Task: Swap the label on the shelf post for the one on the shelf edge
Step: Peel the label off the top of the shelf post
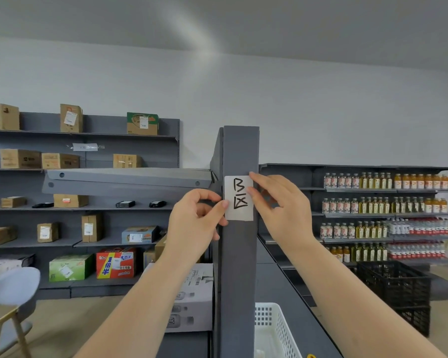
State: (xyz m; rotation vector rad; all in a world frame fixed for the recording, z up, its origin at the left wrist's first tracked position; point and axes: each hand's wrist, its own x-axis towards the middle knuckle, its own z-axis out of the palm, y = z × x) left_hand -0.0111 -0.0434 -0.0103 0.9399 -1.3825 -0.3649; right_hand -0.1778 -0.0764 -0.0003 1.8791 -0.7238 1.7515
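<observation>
A white label (239, 198), hand-marked in black with "B" above a Chinese character, is seen lying flat against the front face of the grey shelf post (239, 254), in the upper half of the post. The left edge of the label is pinched between thumb and forefinger of the left hand (195, 220), so that grip is closed on the label. The right hand (279, 205) is held just right of the post with its fingers (254, 180) spread apart and their tips laid on the label's right edge and top right corner; nothing is clamped by it. Left of the post, a grey shelf edge (127, 178) is seen running away from it. Below the post's right side, a white perforated basket (274, 329) is partly visible. Right of the post, rows of bottles (388, 205) are ranged on shelves.
</observation>
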